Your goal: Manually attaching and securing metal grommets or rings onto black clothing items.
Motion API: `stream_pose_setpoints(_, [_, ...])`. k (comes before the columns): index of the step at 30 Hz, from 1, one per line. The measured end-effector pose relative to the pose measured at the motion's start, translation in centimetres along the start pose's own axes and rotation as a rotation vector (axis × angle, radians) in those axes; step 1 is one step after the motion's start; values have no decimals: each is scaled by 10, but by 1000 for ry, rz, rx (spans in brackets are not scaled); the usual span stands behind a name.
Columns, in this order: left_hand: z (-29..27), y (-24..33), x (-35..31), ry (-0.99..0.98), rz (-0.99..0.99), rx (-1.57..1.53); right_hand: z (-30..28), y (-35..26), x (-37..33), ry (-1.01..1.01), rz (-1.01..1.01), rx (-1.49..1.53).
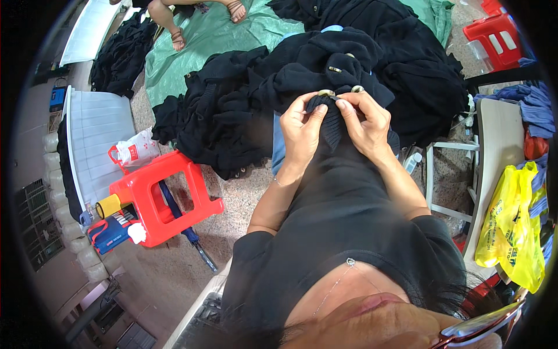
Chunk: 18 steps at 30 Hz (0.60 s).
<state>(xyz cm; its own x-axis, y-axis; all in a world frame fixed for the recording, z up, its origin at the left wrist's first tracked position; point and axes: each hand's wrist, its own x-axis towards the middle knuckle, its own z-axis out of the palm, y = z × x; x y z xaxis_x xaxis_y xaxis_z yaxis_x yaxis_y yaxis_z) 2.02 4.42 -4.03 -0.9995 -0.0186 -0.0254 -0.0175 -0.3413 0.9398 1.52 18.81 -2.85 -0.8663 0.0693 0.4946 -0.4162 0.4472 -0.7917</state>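
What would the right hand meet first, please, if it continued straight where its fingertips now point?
The right hand would first meet the black ribbed knit fabric already at its fingertips; beyond it, probably the left hand, though depth is unclear.

A green sheet (244, 38) covers part of the speckled floor (235, 200). One red stool (485, 29) stands near the sheet's right corner; a second stool (142, 200) stands nearer, toward its left edge.

To my right, a yellow plastic bag (504, 232) carries dark printed lettering; to my left, a white bag (143, 145) bears a red printed label, and a blue package (109, 236) shows bold white letters.
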Motion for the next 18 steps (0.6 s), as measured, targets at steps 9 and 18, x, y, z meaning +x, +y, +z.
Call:
stream_pose_setpoints(9, [0,0,-1,12,21,32,-2,0,2,-14,-178,-199])
stream_pose_setpoints(18, [-1,-1,0,2,4,31,0,11,-2,62,447,676])
